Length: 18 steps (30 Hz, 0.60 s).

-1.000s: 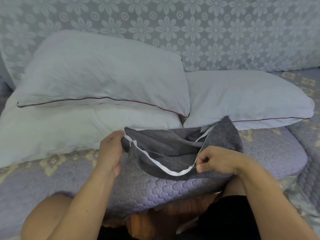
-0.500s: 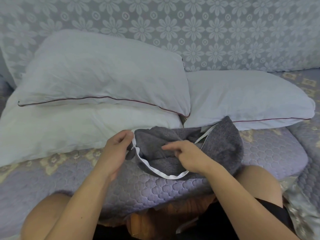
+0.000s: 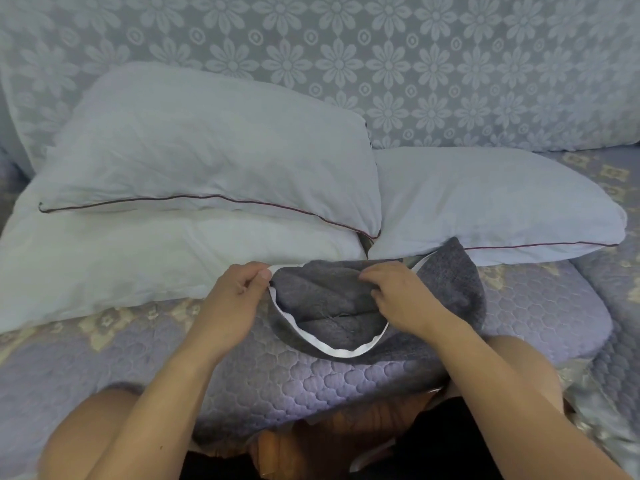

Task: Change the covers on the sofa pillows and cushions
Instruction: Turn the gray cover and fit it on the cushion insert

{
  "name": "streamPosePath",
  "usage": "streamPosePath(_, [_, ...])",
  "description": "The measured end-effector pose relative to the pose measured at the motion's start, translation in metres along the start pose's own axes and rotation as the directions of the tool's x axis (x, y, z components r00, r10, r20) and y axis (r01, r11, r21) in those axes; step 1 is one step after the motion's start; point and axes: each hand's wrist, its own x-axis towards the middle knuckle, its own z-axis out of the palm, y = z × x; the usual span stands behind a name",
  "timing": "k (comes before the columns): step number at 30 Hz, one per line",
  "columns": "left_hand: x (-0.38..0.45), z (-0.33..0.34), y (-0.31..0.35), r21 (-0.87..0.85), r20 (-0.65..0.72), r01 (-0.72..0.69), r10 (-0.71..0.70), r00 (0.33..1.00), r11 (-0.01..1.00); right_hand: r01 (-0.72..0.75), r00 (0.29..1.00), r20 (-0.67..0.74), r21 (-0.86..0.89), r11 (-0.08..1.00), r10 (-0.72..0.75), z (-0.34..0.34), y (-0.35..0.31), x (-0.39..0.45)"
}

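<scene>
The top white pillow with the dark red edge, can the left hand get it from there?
Probably yes: the left hand pinches the grey cover just below that pillow, nothing between.

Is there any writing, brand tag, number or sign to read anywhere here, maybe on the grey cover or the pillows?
None: no readable text anywhere in this view.
Grey woven cushion cover with white zip edging: no label or print visible.
White pillows with dark red piping: plain.
Pale blue sofa backrest fabric: only a daisy pattern, no words.
Purple quilted seat cover: stitched shapes only.
</scene>
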Motion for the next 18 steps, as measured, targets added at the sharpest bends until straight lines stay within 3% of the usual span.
streamPosePath(3, [0.005, 0.009, -0.012, 0.230, -0.026, -0.128, 0.138, 0.990, 0.965, -0.043, 0.942, -0.316, 0.212, 0.976, 0.110, -0.023, -0.002, 0.006])
streamPosePath(5, [0.005, 0.019, -0.021, 0.445, -0.015, -0.090, 0.108, 0.994, 0.891, 0.028, 0.887, -0.457, 0.207, 0.978, 0.072, -0.043, -0.007, 0.004])
streamPosePath(8, [0.004, 0.032, -0.027, 0.577, -0.095, -0.009, 0.078, 0.992, 0.817, 0.094, 0.837, -0.547, 0.119, 0.988, -0.013, -0.057, -0.014, -0.005])
streamPosePath(12, [0.011, 0.011, 0.014, 0.394, -0.319, 0.049, 0.087, 0.944, 0.918, 0.078, 0.811, -0.584, 0.097, 0.992, -0.007, -0.060, -0.008, -0.013])
streamPosePath(16, [0.017, -0.025, 0.098, 0.128, -0.214, -0.187, 0.211, 0.954, 0.974, 0.001, 0.691, -0.717, 0.131, 0.991, 0.094, -0.076, -0.002, -0.005])
streamPosePath(17, [0.018, -0.031, 0.114, 0.180, -0.176, -0.227, 0.258, 0.950, 0.957, -0.017, 0.692, -0.719, 0.065, 0.998, 0.059, -0.077, -0.001, 0.000])
streamPosePath(18, [0.022, -0.035, 0.123, 0.279, -0.135, -0.238, 0.284, 0.949, 0.930, -0.045, 0.754, -0.656, -0.023, 0.999, 0.019, -0.076, 0.002, 0.007])
